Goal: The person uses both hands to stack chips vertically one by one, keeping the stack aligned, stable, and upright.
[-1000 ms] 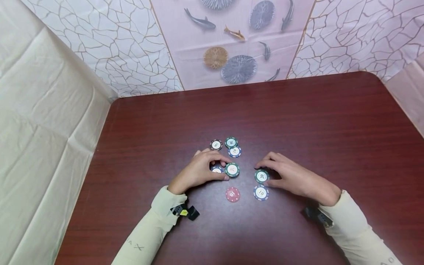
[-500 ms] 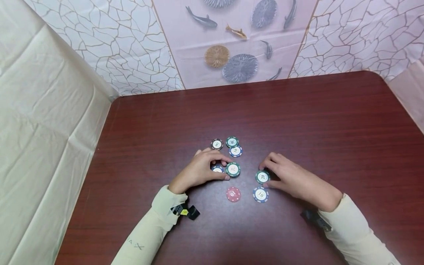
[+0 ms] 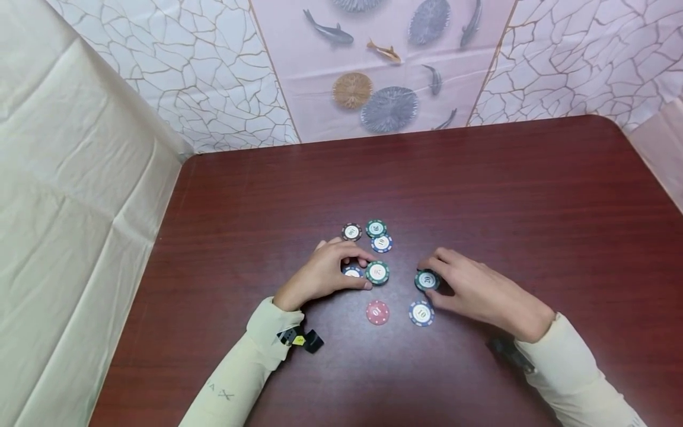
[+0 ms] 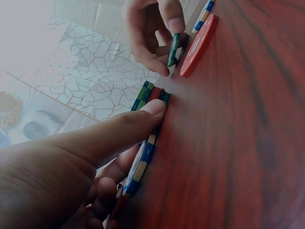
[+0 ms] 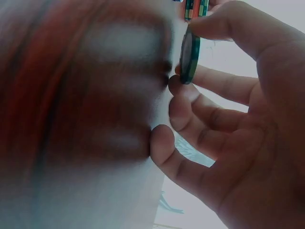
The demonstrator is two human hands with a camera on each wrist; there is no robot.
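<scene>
My left hand (image 3: 317, 276) rests on the table and grips the sides of a short stack of poker chips (image 3: 377, 273), with a green 20 chip on top and a red one below it in the left wrist view. Beside the stack, partly covered by this hand, lies a blue chip (image 3: 352, 271). To the right, my right hand (image 3: 469, 290) pinches a green 20 poker chip (image 3: 428, 280) by its edges, thumb against fingers. That chip is tilted, one edge raised off the table in the right wrist view (image 5: 190, 56).
A red 10 chip (image 3: 377, 312) and a blue 10 chip (image 3: 421, 313) lie nearer the person. Farther back are a black 100 chip (image 3: 351, 232) and a green 20 chip (image 3: 376, 229) overlapping a blue 10 chip (image 3: 382, 243). The brown table (image 3: 512, 190) meets patterned cloth behind.
My right hand has tightened on the green chip and tipped it up, moving it away from the blue 10 chip. The left hand stays at its stack. The head view has shifted slightly.
</scene>
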